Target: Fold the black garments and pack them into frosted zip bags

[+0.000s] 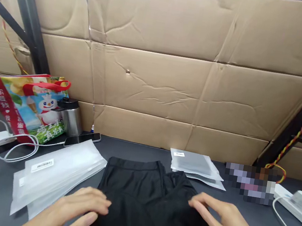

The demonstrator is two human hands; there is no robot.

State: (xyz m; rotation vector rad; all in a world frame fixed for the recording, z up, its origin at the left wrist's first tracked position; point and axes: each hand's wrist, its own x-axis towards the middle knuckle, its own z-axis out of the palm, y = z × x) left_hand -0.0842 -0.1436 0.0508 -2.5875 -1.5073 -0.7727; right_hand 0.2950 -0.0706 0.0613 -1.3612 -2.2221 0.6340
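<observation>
Left hand (75,208) and right hand (217,219) rest on folded black trousers (149,193), fingers (199,204) open, gripping nothing. Frosted plastic bags (55,174) lie at frame left.

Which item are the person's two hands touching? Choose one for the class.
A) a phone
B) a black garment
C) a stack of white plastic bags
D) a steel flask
B. The left hand and the right hand both lie open on the black garment.
</observation>
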